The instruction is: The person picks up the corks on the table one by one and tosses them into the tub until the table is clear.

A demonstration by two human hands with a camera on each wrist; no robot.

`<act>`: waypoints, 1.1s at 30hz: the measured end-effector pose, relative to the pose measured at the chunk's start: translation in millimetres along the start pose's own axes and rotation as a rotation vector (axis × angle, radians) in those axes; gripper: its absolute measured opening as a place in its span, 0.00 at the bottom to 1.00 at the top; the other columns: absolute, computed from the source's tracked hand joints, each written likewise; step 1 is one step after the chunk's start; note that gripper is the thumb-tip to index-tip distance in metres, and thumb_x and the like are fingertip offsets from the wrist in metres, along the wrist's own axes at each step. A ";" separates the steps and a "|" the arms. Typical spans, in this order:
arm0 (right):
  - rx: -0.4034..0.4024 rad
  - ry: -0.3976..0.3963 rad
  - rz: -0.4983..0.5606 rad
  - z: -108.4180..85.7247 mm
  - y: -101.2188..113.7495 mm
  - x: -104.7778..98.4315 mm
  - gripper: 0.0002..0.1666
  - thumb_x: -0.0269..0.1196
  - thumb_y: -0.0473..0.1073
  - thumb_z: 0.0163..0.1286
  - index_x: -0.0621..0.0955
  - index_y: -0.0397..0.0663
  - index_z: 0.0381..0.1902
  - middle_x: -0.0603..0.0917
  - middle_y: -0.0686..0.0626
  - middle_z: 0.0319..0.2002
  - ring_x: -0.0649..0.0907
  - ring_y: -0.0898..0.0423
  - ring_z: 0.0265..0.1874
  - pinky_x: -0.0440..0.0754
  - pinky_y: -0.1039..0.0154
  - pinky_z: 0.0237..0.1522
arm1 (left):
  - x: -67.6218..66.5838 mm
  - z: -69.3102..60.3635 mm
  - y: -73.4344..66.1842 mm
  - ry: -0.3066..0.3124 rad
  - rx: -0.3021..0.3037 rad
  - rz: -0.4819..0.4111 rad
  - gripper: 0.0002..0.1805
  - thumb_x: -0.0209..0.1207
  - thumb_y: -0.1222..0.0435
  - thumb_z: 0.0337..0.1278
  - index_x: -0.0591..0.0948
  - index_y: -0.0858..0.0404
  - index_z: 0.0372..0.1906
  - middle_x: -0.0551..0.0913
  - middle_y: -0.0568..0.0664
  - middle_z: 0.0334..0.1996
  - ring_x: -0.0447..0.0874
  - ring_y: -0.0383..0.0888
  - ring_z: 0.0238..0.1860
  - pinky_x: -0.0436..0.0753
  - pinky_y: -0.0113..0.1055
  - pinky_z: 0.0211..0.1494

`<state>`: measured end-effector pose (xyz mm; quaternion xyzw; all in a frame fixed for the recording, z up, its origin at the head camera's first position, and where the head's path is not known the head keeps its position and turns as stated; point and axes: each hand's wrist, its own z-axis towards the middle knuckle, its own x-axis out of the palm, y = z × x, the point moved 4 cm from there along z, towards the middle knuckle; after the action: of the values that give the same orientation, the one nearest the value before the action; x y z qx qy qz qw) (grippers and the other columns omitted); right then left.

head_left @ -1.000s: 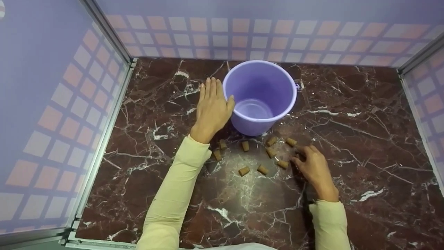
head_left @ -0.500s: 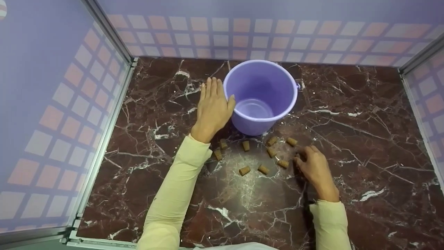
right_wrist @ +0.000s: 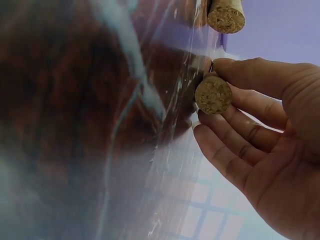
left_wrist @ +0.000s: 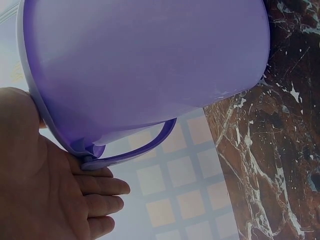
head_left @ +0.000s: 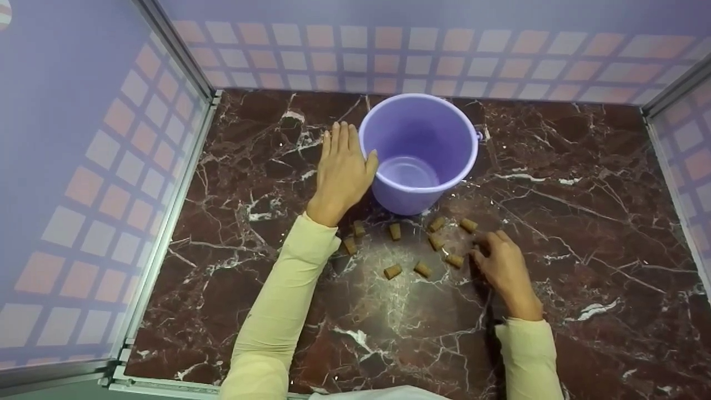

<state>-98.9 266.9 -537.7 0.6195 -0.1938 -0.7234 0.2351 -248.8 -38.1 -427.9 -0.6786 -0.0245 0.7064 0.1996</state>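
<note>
Bucket (head_left: 425, 139), purple and upright, stands at far centre on the dark marbled worktop (head_left: 577, 244), left grip (head_left: 341, 178) laid along its left side, fingers straight, thumb at the rim. Over on the right, the right grip (head_left: 502, 266) has one cork stopper (right_wrist: 213, 95) pinched between thumb and fingers! Nine loose corks (head_left: 392, 271) scatter near the bucket.

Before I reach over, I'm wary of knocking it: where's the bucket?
In the head view, the bucket stands right of centre, beyond the corks, with the left hand at its left side.
</note>
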 end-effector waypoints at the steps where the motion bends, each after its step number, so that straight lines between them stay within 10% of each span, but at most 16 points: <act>1: -0.003 -0.001 -0.001 0.1 0.3 -0.1 0.12 0.72 0.26 0.64 0.85 0.28 0.45 0.83 0.35 0.39 0.84 0.35 0.39 0.83 0.37 0.45 | -0.1 0.1 0.0 0.000 0.001 0.004 0.40 0.41 0.49 0.84 0.56 0.78 0.81 0.54 0.70 0.82 0.44 0.62 0.84 0.37 0.49 0.86; 17: -0.089 0.237 0.038 -0.2 -6.6 -13.5 0.29 0.75 0.24 0.57 0.86 0.34 0.59 0.79 0.41 0.40 0.79 0.44 0.36 0.82 0.42 0.44 | 0.2 1.2 0.7 -0.004 0.004 0.017 0.40 0.40 0.49 0.84 0.56 0.78 0.81 0.54 0.70 0.81 0.45 0.62 0.84 0.36 0.49 0.86; 25: -0.051 0.150 0.002 -1.7 -11.9 -12.3 0.19 0.77 0.29 0.59 0.84 0.28 0.47 0.80 0.37 0.38 0.82 0.38 0.36 0.83 0.38 0.45 | 1.2 1.6 0.0 0.006 -0.002 0.004 0.40 0.41 0.49 0.84 0.56 0.78 0.81 0.54 0.70 0.82 0.43 0.62 0.84 0.36 0.49 0.85; 33: -0.123 0.154 0.058 -2.9 -10.8 -12.9 0.29 0.77 0.24 0.55 0.85 0.32 0.57 0.85 0.37 0.46 0.85 0.37 0.44 0.83 0.38 0.52 | 1.2 -0.3 0.4 -0.009 0.009 0.001 0.40 0.40 0.49 0.84 0.57 0.79 0.80 0.55 0.71 0.81 0.45 0.62 0.84 0.37 0.49 0.86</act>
<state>-95.6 283.2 -534.0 0.6519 -0.1479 -0.6771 0.3077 -248.6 -38.2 -429.1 -0.6747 -0.0217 0.7095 0.2023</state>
